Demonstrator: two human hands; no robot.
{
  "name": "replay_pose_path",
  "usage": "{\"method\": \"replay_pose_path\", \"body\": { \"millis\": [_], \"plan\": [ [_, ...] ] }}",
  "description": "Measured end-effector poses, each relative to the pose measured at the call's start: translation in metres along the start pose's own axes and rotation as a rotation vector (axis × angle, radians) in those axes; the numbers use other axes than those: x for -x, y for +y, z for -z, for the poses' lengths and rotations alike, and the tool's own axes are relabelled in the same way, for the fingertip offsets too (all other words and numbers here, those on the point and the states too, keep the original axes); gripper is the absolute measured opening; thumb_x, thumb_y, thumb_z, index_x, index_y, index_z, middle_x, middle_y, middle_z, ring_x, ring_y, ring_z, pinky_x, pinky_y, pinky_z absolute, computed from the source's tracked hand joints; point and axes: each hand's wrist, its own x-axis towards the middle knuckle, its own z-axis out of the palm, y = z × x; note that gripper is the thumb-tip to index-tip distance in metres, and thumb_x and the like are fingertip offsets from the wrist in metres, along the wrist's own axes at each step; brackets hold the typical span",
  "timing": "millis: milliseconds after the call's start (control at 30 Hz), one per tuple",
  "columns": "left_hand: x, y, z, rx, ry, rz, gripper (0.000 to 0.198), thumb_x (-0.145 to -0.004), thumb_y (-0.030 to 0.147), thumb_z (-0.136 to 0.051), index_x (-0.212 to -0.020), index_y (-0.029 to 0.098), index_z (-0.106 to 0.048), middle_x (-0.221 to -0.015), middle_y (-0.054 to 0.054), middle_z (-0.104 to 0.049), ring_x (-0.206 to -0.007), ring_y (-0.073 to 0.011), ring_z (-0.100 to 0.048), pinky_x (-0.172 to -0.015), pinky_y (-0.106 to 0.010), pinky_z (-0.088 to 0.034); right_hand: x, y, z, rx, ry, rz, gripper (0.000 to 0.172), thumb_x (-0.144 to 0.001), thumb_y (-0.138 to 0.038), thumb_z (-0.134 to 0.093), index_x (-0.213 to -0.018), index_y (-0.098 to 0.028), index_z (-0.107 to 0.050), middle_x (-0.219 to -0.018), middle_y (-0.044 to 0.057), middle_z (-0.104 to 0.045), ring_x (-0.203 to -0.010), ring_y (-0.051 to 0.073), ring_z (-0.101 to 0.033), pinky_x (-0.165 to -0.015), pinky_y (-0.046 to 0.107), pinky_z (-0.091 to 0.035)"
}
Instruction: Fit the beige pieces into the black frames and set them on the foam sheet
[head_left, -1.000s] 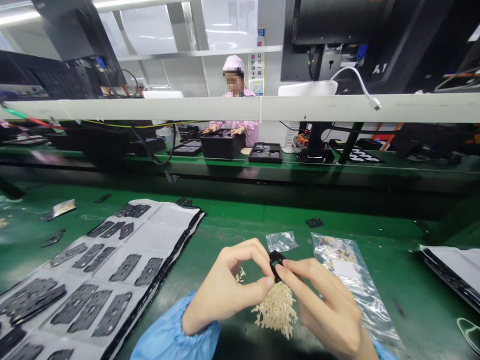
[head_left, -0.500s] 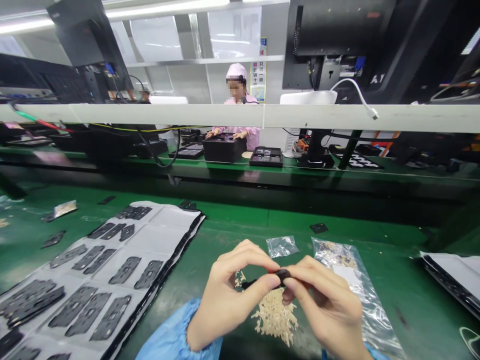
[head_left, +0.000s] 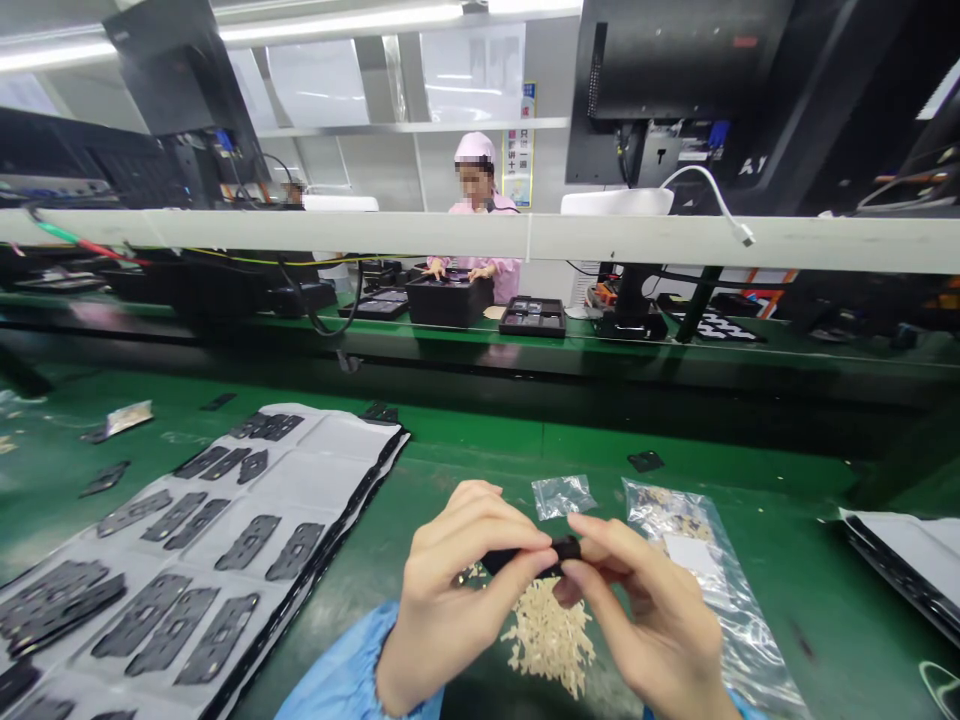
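Observation:
Above a heap of small cream-coloured pieces, a thin black plastic part is held in the air. My left hand pinches it between thumb and fingertips. At its right end, my right hand has the thumb against the part, with the index finger raised off it. The fingers cover much of the part, so its full shape is hidden. A small clear plastic bag lies just beyond the hands.
To the left, a pale grey sheet carries rows of flat black parts. A larger clear bag with small pieces lies at right. A grey shelf bar crosses ahead; beyond it a co-worker handles a black box.
My right index finger has lifted away from the black part. My left hand has shifted slightly left, and more of the part shows. Across the bench, the co-worker's hands have moved slightly.

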Motion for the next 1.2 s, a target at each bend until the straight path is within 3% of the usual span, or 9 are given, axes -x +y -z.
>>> {"method": "replay_pose_path", "body": {
  "millis": [133,300,467,733,867,967,1133,1200],
  "plan": [
    [0.004,0.0,0.001,-0.052,-0.008,-0.066,0.022,-0.073,0.003,-0.066,-0.084,0.021,-0.065,-0.072,0.002,-0.066,-0.063,-0.0121,-0.059,-0.08,-0.036,-0.045,0.0,0.001,0.003,0.087,-0.037,0.106,0.047,-0.081,0.004,-0.052,-0.121,-0.02,-0.053,-0.075,0.002,-0.062,-0.062,0.015,-0.062,-0.052,0.027,-0.052],
    [0.008,-0.001,-0.001,-0.113,0.009,-0.148,0.025,-0.073,0.002,-0.065,-0.089,0.022,-0.063,-0.074,0.002,-0.067,-0.065,-0.0127,-0.06,-0.083,-0.038,-0.044,0.001,0.001,0.001,0.17,0.023,0.182,0.045,-0.079,0.005,-0.054,-0.117,-0.019,-0.054,-0.077,0.004,-0.067,-0.061,0.015,-0.063,-0.05,0.026,-0.053],
    [0.007,0.0,0.0,-0.112,0.019,-0.143,0.028,-0.074,0.005,-0.067,-0.096,0.022,-0.062,-0.073,0.002,-0.067,-0.064,-0.0127,-0.06,-0.084,-0.038,-0.043,0.001,-0.001,0.0,0.113,0.073,0.24,0.044,-0.076,0.006,-0.055,-0.113,-0.017,-0.057,-0.069,0.003,-0.066,-0.059,0.016,-0.063,-0.046,0.025,-0.052],
    [0.008,0.0,0.003,-0.186,-0.009,-0.192,0.03,-0.072,0.002,-0.066,-0.092,0.023,-0.065,-0.074,0.003,-0.067,-0.064,-0.0113,-0.059,-0.086,-0.037,-0.041,0.001,0.001,-0.001,0.113,0.104,0.236,0.045,-0.075,0.008,-0.055,-0.113,-0.018,-0.057,-0.071,0.003,-0.068,-0.059,0.016,-0.064,-0.047,0.026,-0.053],
    [0.007,-0.001,0.001,-0.242,-0.011,-0.17,0.023,-0.074,0.005,-0.065,-0.087,0.023,-0.064,-0.075,0.003,-0.068,-0.066,-0.0125,-0.06,-0.088,-0.037,-0.039,0.001,0.005,0.001,0.173,0.021,0.236,0.056,-0.079,0.007,-0.051,-0.128,-0.019,-0.048,-0.078,0.005,-0.067,-0.065,0.016,-0.064,-0.051,0.026,-0.054],
    [0.006,-0.002,-0.005,-0.221,-0.032,-0.125,0.017,-0.079,0.008,-0.06,-0.086,0.022,-0.063,-0.075,0.001,-0.068,-0.067,-0.0133,-0.06,-0.088,-0.037,-0.04,-0.002,0.005,0.003,0.183,-0.024,0.241,0.051,-0.08,0.007,-0.048,-0.124,-0.018,-0.054,-0.077,0.005,-0.065,-0.067,0.016,-0.064,-0.052,0.025,-0.054],
    [0.004,-0.004,-0.016,-0.19,-0.01,-0.081,0.017,-0.081,0.008,-0.056,-0.087,0.022,-0.064,-0.078,0.0,-0.069,-0.075,-0.0149,-0.06,-0.094,-0.04,-0.038,-0.003,0.009,-0.004,0.245,0.088,0.199,0.042,-0.082,0.001,-0.052,-0.116,-0.022,-0.06,-0.074,0.003,-0.067,-0.059,0.015,-0.062,-0.049,0.025,-0.053],
    [0.002,-0.007,-0.019,-0.167,0.024,-0.022,0.019,-0.081,0.01,-0.057,-0.09,0.025,-0.066,-0.091,-0.002,-0.069,-0.087,-0.0173,-0.06,-0.101,-0.044,-0.032,0.0,0.016,-0.008,0.334,0.189,0.154,0.04,-0.083,-0.003,-0.054,-0.118,-0.022,-0.059,-0.077,0.003,-0.068,-0.058,0.016,-0.064,-0.05,0.026,-0.054]
  ]
}}
